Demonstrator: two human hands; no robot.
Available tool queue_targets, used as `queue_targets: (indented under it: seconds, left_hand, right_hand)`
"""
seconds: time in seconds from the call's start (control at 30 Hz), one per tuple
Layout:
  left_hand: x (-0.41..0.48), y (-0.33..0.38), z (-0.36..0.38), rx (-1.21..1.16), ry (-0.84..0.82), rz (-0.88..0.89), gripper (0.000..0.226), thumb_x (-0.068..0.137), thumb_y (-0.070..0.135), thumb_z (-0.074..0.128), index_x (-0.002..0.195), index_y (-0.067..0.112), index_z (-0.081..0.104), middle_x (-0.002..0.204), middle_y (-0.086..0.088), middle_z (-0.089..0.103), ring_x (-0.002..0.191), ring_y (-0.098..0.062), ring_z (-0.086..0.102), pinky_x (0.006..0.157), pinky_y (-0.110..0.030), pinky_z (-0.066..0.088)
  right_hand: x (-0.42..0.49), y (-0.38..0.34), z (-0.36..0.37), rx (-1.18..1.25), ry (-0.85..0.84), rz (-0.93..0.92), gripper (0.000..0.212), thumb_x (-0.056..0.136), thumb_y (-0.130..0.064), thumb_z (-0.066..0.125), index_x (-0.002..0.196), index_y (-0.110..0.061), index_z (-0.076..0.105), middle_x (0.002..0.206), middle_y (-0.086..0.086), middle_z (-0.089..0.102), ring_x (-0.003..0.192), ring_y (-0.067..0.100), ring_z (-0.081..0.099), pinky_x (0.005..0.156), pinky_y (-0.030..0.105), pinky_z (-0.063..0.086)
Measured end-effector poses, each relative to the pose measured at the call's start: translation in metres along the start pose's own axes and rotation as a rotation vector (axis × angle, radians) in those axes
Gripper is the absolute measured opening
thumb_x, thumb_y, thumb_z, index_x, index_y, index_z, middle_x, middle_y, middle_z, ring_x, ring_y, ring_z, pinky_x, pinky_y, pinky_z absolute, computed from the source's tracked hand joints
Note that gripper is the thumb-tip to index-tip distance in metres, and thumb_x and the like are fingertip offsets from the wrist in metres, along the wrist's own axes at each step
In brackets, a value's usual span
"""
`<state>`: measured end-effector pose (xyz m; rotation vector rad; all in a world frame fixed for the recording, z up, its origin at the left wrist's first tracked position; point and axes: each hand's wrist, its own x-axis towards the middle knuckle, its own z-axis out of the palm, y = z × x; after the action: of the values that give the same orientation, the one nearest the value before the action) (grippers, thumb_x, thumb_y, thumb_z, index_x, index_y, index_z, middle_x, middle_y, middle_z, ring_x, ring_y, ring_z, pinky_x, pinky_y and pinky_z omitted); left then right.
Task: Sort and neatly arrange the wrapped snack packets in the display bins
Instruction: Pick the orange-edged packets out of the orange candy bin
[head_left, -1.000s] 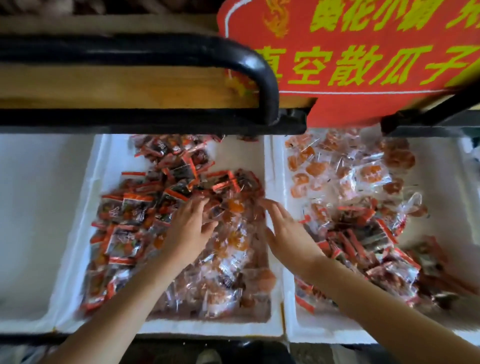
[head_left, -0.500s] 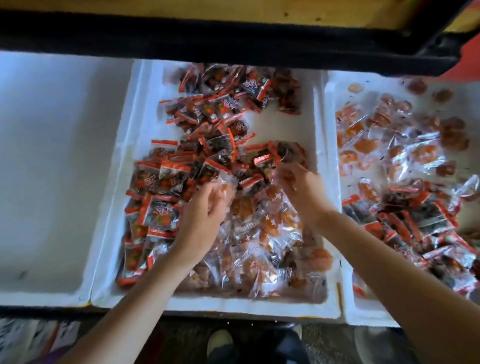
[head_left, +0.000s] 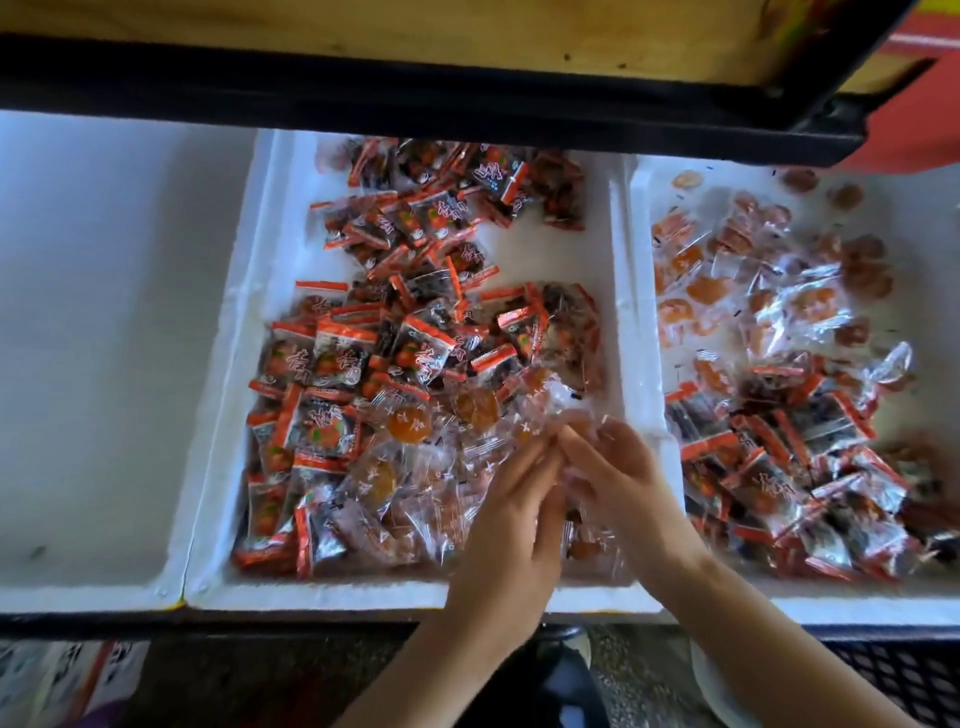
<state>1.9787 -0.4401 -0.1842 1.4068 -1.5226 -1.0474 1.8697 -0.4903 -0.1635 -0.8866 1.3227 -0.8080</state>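
The left hand (head_left: 511, 525), fingers nearly straight, presses sideways against the right hand (head_left: 628, 493), whose bent fingers curl over crinkly clear packets (head_left: 415, 423) caught between them. Those glossy wraps hold round orange discs and fill the near right part of the middle bin (head_left: 415, 597), a white foam box with a grainy rim. Square red-edged packets (head_left: 332, 358) with dark printed faces heap to the left and behind. The right bin (head_left: 644, 291) holds both kinds; the left bin (head_left: 104, 312) is plain foam. A black-framed wooden shelf (head_left: 415, 88) hangs overhead.
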Motion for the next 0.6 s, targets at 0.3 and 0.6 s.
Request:
queue_targets:
  seconds: [0.3,0.6]
  left_hand:
    - [0.074,-0.021,0.007,0.576,-0.048,-0.099,0.058,0.093,0.047,0.054,0.140,0.014,0.044,0.134,-0.001,0.051,0.125,-0.016,0.043,0.107,-0.027,0.031]
    - [0.081,-0.016,0.040,0.647,0.095,-0.207,0.035,0.082,0.027,0.075,0.101,0.014,0.048,0.095,0.006,0.049,0.097,-0.014,0.047,0.090,-0.025,0.032]
  right_hand:
    - [-0.004,0.003,-0.088,-0.069,0.200,0.050,0.033,0.092,-0.024,0.054,0.122,-0.010,0.057,0.097,0.005,0.073,0.089,0.016,0.069,0.067,0.024,0.056]
    - [0.009,-0.003,-0.148,-0.289,-0.006,0.129,0.032,0.077,-0.022,0.073,0.106,-0.010,0.065,0.092,0.006,0.073,0.089,0.023,0.070,0.089,0.045,0.053]
